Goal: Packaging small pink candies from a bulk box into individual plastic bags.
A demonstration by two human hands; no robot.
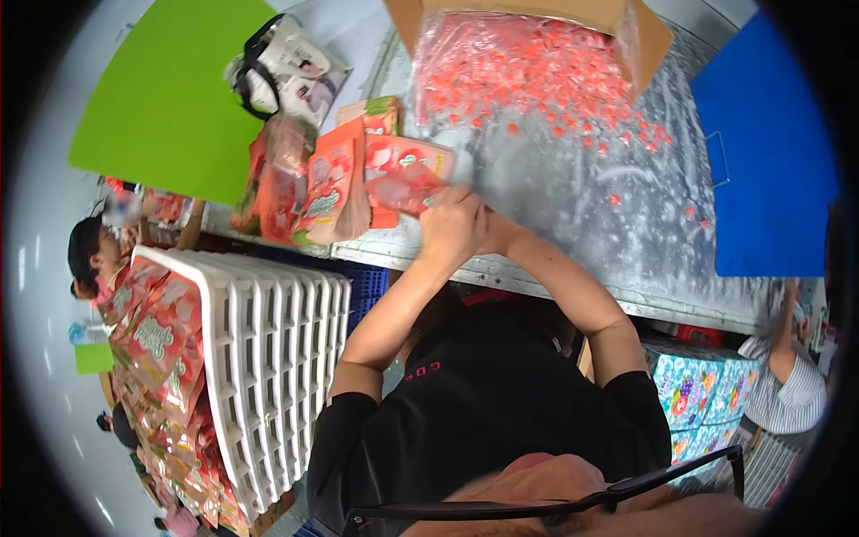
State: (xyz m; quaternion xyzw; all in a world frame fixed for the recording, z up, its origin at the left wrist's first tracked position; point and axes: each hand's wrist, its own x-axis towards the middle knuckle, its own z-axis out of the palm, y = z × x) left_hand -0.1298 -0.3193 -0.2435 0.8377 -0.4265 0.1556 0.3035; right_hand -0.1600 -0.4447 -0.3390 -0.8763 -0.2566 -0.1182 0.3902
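Observation:
At the table's near edge my left hand point(450, 221) is closed on the lower right corner of a red and pink candy pouch point(407, 182). My right hand point(494, 233) meets the left one there. Its fingers are mostly hidden behind the left hand, so what they hold cannot be seen. Just left of the pouch leans a stack of similar flat pouches point(333, 183). Further left lie some red pouches with clear plastic point(284, 179), and behind them a small green-topped pouch point(380, 115).
A cardboard box point(646, 45) lined with clear plastic spills red wrapped candies point(528, 76) across the metal table point(573, 219). Green point(170, 98) and blue point(761, 152) panels flank it. A white crate point(210, 304) of filled pouches stands left, a printed tote bag point(300, 72) behind. Other people work nearby.

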